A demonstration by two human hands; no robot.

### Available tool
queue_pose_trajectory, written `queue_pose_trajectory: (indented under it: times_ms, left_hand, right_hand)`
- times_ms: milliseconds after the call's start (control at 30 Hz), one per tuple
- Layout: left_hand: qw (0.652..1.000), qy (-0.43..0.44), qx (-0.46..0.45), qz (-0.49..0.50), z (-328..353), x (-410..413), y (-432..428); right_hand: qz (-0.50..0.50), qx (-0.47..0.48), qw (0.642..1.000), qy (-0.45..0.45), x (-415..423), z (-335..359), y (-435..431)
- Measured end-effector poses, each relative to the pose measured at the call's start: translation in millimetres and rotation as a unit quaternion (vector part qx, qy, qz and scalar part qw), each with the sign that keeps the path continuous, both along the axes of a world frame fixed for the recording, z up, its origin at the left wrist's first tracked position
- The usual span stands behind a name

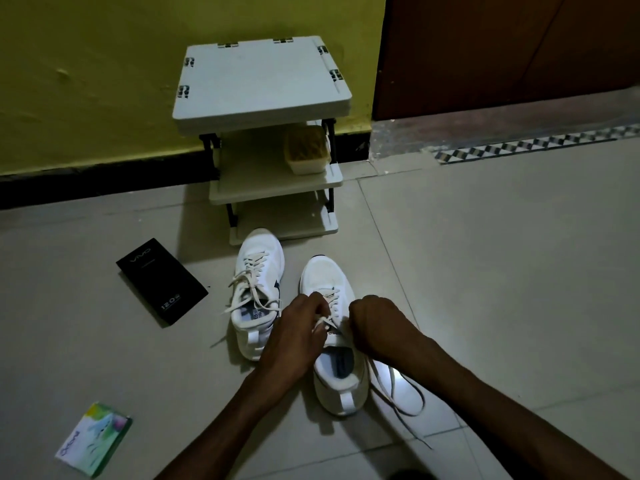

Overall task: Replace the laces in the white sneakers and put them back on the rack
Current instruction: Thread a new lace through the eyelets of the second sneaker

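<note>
Down on the tiled floor (485,271), the nearer sneaker (325,276) sits with its toe toward the rack, its lace (331,295) threaded through the eyelets. The left hand (294,330) pinches a strand of that lace above the tongue, fingers curled tight. The right hand (375,323) is closed on the lace at the shoe's other side, and the loose ends trail out from under it onto the floor. Just beside it, to the left, stands the other sneaker (258,268), laced, its ends hanging loose. Both shoes sit near the foot of the white rack (263,84), whose middle shelf carries a container (306,150). A black box (161,282) lies left of the shoes, and a green-and-white carton (93,439) lies nearer the person. Behind the rack is a yellow wall (86,81), with a brown door (502,53) to its right.
</note>
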State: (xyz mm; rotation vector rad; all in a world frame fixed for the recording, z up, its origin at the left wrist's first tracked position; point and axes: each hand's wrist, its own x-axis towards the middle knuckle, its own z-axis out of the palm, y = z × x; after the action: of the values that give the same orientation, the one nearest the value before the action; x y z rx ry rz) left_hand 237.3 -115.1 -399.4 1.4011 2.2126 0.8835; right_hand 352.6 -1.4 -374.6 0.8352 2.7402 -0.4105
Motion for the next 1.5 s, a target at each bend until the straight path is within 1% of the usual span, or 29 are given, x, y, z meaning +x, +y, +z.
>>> queue_pose_trajectory:
  times_ms: [67, 133, 200, 333, 367, 433, 467, 500, 567, 633, 700, 733, 767, 800, 867, 900, 967, 1033, 1100, 1133, 1200, 1233, 1300, 1333, 1367, 1400, 1433, 1467, 1500]
  left_hand:
    - [1.000, -0.008, -0.020, -0.002, 1.6, -2.2, 0.1]
    - [0.999, -0.027, -0.036, -0.017, 6.6, -3.6, 2.2]
    - [0.998, -0.039, -0.038, -0.033, 13.2, -4.3, 8.2]
    - [0.997, 0.008, -0.039, -0.061, 27.0, -1.8, 25.1]
    - [0.998, 0.020, -0.035, -0.057, 31.6, -1.1, 29.4]
    - [1.000, 0.020, 0.001, -0.019, 43.7, -2.4, 38.1]
    - [1.000, 0.001, 0.030, 0.007, 52.2, -4.8, 42.9]
    - [0.997, -0.026, 0.059, 0.031, 61.1, -8.2, 46.4]
    - [0.989, -0.084, 0.105, 0.060, 77.8, -14.3, 51.6]
    - [0.983, -0.107, 0.127, 0.081, 87.5, -17.7, 52.9]
    - [0.978, -0.132, 0.130, 0.098, 88.4, -18.1, 52.9]
    - [0.975, -0.154, 0.126, 0.102, 86.5, -17.4, 52.6]
    - [0.972, -0.175, 0.116, 0.103, 84.5, -16.3, 51.7]
    - [0.971, -0.193, 0.102, 0.102, 80.8, -15.2, 50.8]
    - [0.972, -0.204, 0.066, 0.100, 73.2, -12.5, 45.6]
    - [0.973, -0.203, 0.047, 0.100, 69.6, -10.3, 41.7]
    - [0.972, -0.216, 0.010, 0.092, 60.1, -6.4, 32.6]
    - [0.960, -0.272, -0.015, 0.065, 52.3, -1.6, 23.2]
    - [0.938, -0.341, -0.022, 0.055, 48.0, 2.4, 16.2]
    - [0.925, -0.374, -0.016, 0.061, 46.9, 3.9, 13.4]
    - [0.899, -0.428, 0.000, 0.091, 46.6, 5.7, 9.6]
    - [0.887, -0.450, 0.006, 0.107, 46.8, 6.2, 8.2]
    - [0.871, -0.472, 0.018, 0.135, 46.8, 5.4, 6.8]
    - [0.871, -0.468, 0.023, 0.146, 46.9, 4.3, 6.5]
    - [0.880, -0.449, 0.025, 0.154, 46.7, 2.5, 6.0]
    - [0.896, -0.415, 0.023, 0.154, 46.0, 0.4, 5.4]
    - [0.917, -0.370, 0.019, 0.146, 44.5, -2.4, 4.8]
    - [0.938, -0.321, 0.012, 0.134, 44.1, -5.5, 4.3]
    - [0.954, -0.275, 0.004, 0.121, 43.9, -8.4, 4.1]
  right_hand:
    - [-0.007, -0.011, 1.000, -0.022, -2.6, 10.1, 2.5]
    - [-0.050, -0.088, 0.995, -0.025, -1.1, 23.9, 10.1]
    - [-0.102, -0.187, 0.977, 0.022, 4.7, 43.4, 18.9]
    - [-0.164, -0.277, 0.935, 0.147, 20.5, 85.8, 25.1]
    - [-0.175, -0.303, 0.920, 0.176, 24.8, 92.1, 26.8]
    - [-0.193, -0.348, 0.893, 0.212, 34.5, 95.0, 30.1]
    - [-0.195, -0.353, 0.890, 0.211, 40.3, 91.2, 31.7]
    - [-0.191, -0.346, 0.897, 0.196, 45.7, 84.3, 32.9]
    - [-0.161, -0.303, 0.931, 0.125, 54.7, 66.1, 33.8]
    - [-0.101, -0.247, 0.963, 0.032, 58.4, 46.8, 31.9]
    - [-0.066, -0.189, 0.979, -0.029, 58.7, 33.4, 29.5]
    - [-0.064, -0.174, 0.982, -0.033, 57.8, 31.0, 27.8]
    - [-0.068, -0.179, 0.981, -0.017, 56.4, 30.1, 26.6]
    - [-0.084, -0.205, 0.975, 0.020, 54.4, 30.6, 25.5]
    - [-0.141, -0.281, 0.942, 0.120, 49.0, 32.6, 23.4]
    - [-0.174, -0.317, 0.915, 0.176, 46.3, 33.6, 21.6]
    - [-0.240, -0.391, 0.847, 0.269, 40.2, 34.3, 15.0]
    - [-0.285, -0.456, 0.781, 0.317, 35.1, 33.1, 6.4]
    - [-0.313, -0.497, 0.738, 0.332, 30.7, 30.7, -1.8]
    - [-0.325, -0.507, 0.726, 0.334, 28.7, 28.1, -5.4]
    - [-0.343, -0.500, 0.722, 0.334, 25.1, 21.5, -12.9]
    - [-0.348, -0.495, 0.720, 0.339, 23.3, 19.3, -17.1]
    - [-0.354, -0.499, 0.706, 0.357, 20.4, 17.6, -22.1]
    - [-0.356, -0.501, 0.703, 0.357, 19.1, 19.1, -23.3]
    - [-0.352, -0.491, 0.717, 0.348, 18.9, 19.4, -23.4]
    - [-0.341, -0.447, 0.758, 0.332, 19.6, 19.5, -22.8]
    - [-0.326, -0.366, 0.810, 0.321, 20.5, 18.8, -21.7]
    - [-0.312, -0.264, 0.852, 0.327, 21.5, 19.0, -20.8]
    - [-0.296, -0.177, 0.866, 0.362, 23.0, 20.2, -20.1]
